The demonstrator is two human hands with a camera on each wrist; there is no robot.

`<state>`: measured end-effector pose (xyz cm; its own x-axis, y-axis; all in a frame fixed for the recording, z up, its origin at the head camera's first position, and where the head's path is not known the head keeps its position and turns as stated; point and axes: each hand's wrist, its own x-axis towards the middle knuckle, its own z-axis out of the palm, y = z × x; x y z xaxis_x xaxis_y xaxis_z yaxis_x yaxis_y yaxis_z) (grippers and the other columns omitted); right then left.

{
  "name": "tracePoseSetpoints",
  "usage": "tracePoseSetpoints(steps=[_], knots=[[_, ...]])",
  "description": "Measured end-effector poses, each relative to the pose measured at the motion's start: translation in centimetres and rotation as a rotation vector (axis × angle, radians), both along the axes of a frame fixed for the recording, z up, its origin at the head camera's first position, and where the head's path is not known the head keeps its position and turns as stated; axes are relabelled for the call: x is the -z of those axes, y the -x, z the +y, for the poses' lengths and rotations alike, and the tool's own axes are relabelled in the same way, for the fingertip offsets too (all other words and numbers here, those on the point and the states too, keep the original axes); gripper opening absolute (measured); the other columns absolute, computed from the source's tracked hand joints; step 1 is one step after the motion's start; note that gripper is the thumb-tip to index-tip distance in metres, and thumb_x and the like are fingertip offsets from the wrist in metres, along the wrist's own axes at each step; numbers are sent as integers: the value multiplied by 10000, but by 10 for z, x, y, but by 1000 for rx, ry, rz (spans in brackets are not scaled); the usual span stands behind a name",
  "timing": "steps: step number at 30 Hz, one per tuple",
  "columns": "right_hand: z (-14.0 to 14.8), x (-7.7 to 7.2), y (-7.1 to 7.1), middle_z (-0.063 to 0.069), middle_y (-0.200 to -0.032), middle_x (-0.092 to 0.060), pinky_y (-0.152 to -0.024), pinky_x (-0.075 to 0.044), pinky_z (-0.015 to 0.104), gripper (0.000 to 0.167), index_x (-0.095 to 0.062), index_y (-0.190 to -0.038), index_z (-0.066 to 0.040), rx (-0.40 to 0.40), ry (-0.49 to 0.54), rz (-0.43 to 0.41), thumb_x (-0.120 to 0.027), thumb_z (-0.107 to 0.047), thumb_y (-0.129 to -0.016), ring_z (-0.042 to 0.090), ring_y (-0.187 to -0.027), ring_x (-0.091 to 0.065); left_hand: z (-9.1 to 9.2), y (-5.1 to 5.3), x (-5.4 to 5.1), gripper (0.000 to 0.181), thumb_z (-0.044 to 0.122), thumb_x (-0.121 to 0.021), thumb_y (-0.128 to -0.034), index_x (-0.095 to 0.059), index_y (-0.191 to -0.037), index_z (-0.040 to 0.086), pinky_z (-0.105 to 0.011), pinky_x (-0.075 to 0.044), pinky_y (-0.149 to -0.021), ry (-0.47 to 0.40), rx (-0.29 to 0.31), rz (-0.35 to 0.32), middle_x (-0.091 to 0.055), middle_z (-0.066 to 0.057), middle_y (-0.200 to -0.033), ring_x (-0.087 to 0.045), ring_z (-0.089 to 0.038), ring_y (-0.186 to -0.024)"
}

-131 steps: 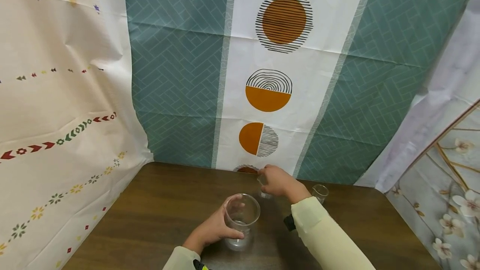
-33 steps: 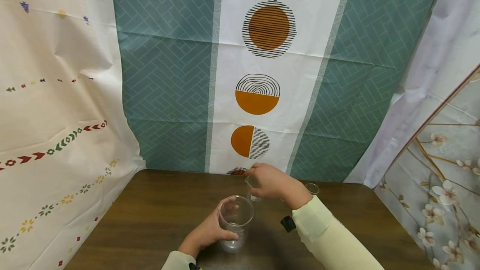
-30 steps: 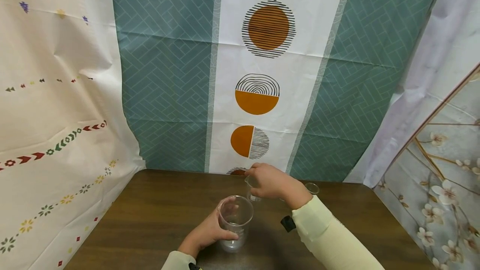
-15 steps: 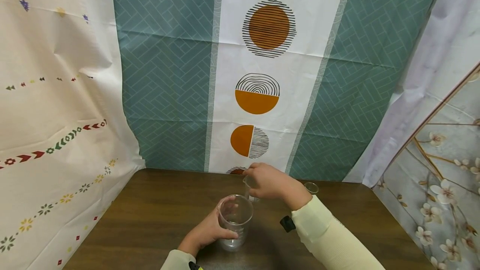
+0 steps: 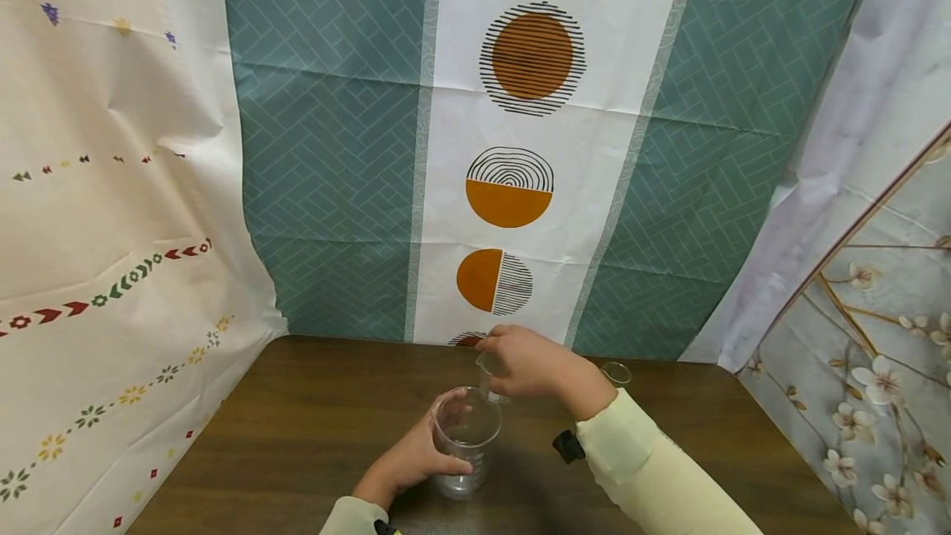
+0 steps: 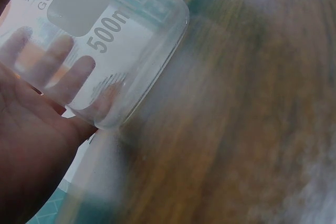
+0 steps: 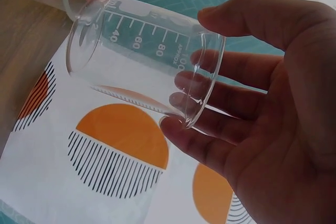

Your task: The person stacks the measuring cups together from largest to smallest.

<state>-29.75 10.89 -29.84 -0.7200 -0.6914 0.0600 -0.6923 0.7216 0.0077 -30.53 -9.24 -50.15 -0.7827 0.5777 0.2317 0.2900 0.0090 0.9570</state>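
My left hand [image 5: 412, 459] grips a large clear glass beaker [image 5: 470, 434] from its left side, thumb in front and fingers behind. A "500 m" mark shows on the beaker's wall [image 6: 142, 51] in the left wrist view. With my right hand [image 5: 538, 368] I hold a smaller clear beaker [image 5: 492, 385] by its rim from above, just behind the large one. Its white scale, running up to 100, shows on the small beaker [image 7: 139, 40] in the right wrist view. Both look roughly upright and hold nothing visible. Whether the small one touches the table cannot be told.
Another small glass beaker [image 5: 616, 372] stands to the right, partly hidden by my right forearm. The brown wooden table [image 5: 334, 403] ends at a teal and white patterned cloth [image 5: 334, 188] behind. Floral cloths hang on the left and right sides.
Over the last second my right hand has shifted slightly left with the small beaker, closer to the large one. My left hand keeps its grip. Since the oldest frame, the head view has turned slightly.
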Motion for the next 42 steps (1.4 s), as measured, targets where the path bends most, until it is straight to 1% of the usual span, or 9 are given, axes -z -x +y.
tracePoseSetpoints(steps=[4, 8, 17, 22, 26, 36, 42], knots=[[-2, -1, -1, 91, -1181, -639, -926, -500, 387, 466, -611, -1262, -33, -16, -3, 6, -689, -216, -841, 222, -1027, -617, 0, 0, -1, 966, 154, -827, -752, -213, -1495, 207, -503, -370, -1067, -4, 2, -16, -399, -160, -1458, -399, -369, -1340], [-4, -2, -4, 95, -1198, -635, -946, -491, 389, 465, -609, -1265, -26, -38, -6, 8, -678, -211, -844, 230, -1047, -617, 0, 0, -1, 968, 152, -822, -757, -201, -1498, 200, -539, -358, -1069, -5, 7, -13, -392, -169, -1462, -392, -386, -1342], [-6, 0, -4, 92, -1226, -628, -965, -485, 386, 449, -615, -1259, -39, -59, -7, 13, -674, -219, -852, 233, -1079, -613, -1, -1, -3, 967, 198, -821, -761, -197, -1499, 240, -551, -346, -1076, -3, 15, -34, -382, -127, -1473, -369, -380, -1365], [-7, 1, -4, 81, -1254, -621, -982, -477, 376, 447, -615, -1265, -53, -61, -10, 4, -668, -233, -861, 224, -1099, -608, -1, 0, -3, 953, 197, -816, -766, -205, -1494, 264, -548, -359, -1069, -4, 19, -28, -381, -123, -1472, -356, -389, -1376], [-9, 2, -5, 69, -1237, -625, -978, -479, 365, 437, -622, -1254, -60, -70, -4, -2, -672, -231, -855, 213, -1084, -610, -1, 1, -1, 944, 193, -814, -769, -210, -1490, 278, -542, -367, -1065, -2, 21, -24, -381, -123, -1463, -359, -383, -1375], [-13, 6, -6, 61, -1248, -625, -992, -473, 361, 448, -613, -1271, -61, -75, -3, -29, -668, -248, -868, 208, -1112, -608, -3, 1, -1, 971, 193, -810, -778, -171, -1509, 219, -547, -350, -1078, 11, 15, -39, -375, -115, -1481, -347, -376, -1385], [-15, 10, -5, 57, -1236, -627, -973, -483, 343, 439, -617, -1268, -60, -93, -6, -42, -655, -254, -876, 194, -1093, -614, -3, 0, -1, 1007, 203, -812, -776, -138, -1524, 203, -545, -345, -1076, 48, -6, -70, -353, -116, -1504, -334, -368, -1394]])
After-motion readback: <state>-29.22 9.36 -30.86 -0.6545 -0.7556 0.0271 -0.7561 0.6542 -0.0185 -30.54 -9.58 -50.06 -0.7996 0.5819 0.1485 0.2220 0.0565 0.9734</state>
